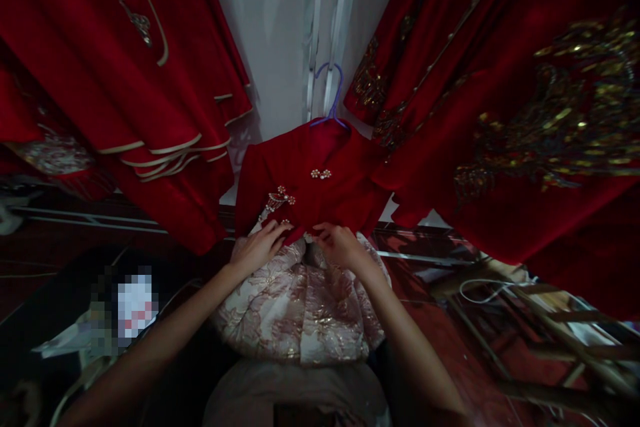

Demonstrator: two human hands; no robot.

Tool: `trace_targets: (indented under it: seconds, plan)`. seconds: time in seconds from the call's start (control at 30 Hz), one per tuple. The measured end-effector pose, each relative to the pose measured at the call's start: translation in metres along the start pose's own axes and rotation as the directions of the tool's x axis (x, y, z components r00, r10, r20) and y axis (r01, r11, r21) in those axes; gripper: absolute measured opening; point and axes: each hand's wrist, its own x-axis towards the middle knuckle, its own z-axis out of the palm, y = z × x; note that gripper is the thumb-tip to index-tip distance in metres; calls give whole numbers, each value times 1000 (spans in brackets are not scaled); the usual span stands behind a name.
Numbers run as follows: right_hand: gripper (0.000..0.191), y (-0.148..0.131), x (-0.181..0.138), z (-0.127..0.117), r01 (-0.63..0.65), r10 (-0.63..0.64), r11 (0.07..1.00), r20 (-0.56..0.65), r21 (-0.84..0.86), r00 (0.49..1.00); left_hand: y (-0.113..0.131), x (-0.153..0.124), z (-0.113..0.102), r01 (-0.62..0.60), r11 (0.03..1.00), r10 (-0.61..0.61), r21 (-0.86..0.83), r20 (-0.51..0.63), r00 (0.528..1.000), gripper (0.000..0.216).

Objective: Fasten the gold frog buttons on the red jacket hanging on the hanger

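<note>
A red jacket [337, 197] hangs in front of me on a purple hanger [336, 90]. Pearl-like flower ornaments [321, 174] sit at its upper front, and a larger beaded ornament [281, 197] lies on the left side. My left hand [265, 244] is on the jacket's lower left front, its fingers bent and pressed to the cloth. Close by, my right hand [341, 243] pinches the front near the middle of the hem; its fingertips are partly hidden. Shiny pink-and-silver brocade fabric [305, 310] bunches below both hands.
Red garments with pale piping [165, 93] hang at left. More red garments with gold sequin work [565, 113] hang at right. A wooden rack or chair frame [540, 347] stands low right. Dark surface at lower left holds a blurred pale item [134, 303].
</note>
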Motion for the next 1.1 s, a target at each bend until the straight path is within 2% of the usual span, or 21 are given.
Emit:
trace_targets:
  seconds: [0.1,0.2,0.3,0.37,0.5,0.6,0.7,0.77,0.8,0.87,0.93,1.0,1.1]
  plan:
    - [25,2,2,11,-72,57,986,-99,-148,993,2,2,4,10,994,-10,110,-8,1000,40]
    - [22,3,4,19,-96,56,972,-183,-216,981,2,7,6,18,985,-12,174,-32,999,33]
    - [16,6,7,24,-76,20,967,-227,-243,974,3,11,7,-6,989,17,151,-70,997,26]
    - [10,10,10,25,-55,11,978,-213,-203,977,4,12,6,-37,996,46,80,-115,992,23]
    - [8,22,16,27,-22,23,1000,-162,8,987,5,14,2,-51,993,28,-103,-217,976,20]
    - [7,24,19,28,22,-4,970,-75,243,997,4,17,-1,-9,980,-36,-197,-224,974,17]
    - [23,14,18,27,-16,-39,845,91,535,995,5,18,-4,28,959,-75,-280,-160,984,12]
    - [30,3,16,28,-56,-63,740,151,671,986,8,18,-6,50,944,-97,-325,-130,987,10]
    - [32,-2,16,29,-52,-65,711,139,701,988,9,18,-7,58,936,-106,-346,-122,987,9]
    - [32,-8,16,34,10,-33,721,20,693,999,12,18,-8,69,911,-126,-406,-116,985,7]
    - [29,-7,18,40,71,22,787,-142,613,990,15,18,-8,77,873,-146,-481,-106,984,8]
    - [26,-3,20,46,85,58,846,-249,526,967,16,18,-8,92,845,-169,-527,-100,981,12]
    - [22,4,22,50,100,37,875,-271,473,962,16,18,-7,112,824,-185,-555,-76,980,17]
